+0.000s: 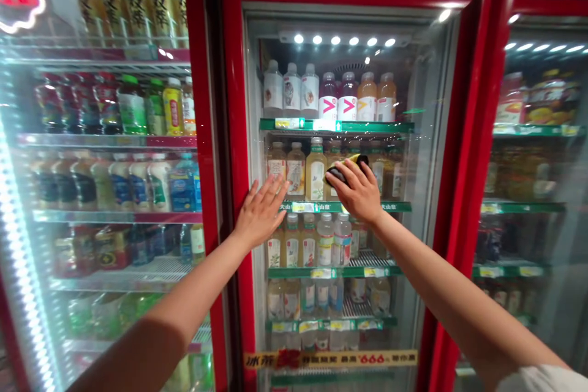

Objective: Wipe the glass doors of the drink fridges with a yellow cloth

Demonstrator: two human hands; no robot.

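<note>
Cloth, yellow and black, is bunched under the person's right hand, up against the glass of the middle cooler, a little right of the pane's centre and in front of the second shelf of bottles. The right hand has hold of it, fingers bent over the top and side by side; the palm is turned away from me, so I can't tell how tight the squeeze is.

The left hand lies near the left edge of the same door, fingers spread and stretched upward, palm toward the pane, with nothing in its grasp. Both arms reach forward from the near side, a pale sleeve at the near right.

Behind the glass, the top shelf carries clear bottles on the left, then purple bottles, then orange bottles on the right, under a row of lamps. Green strips edge the shelves, and a banner reading "666" crosses low on the door. Red frames surround the glass. To the left, another cooler glows brightly, full of bottles; to the right, a third cooler shows dimmer, blurred rows.
</note>
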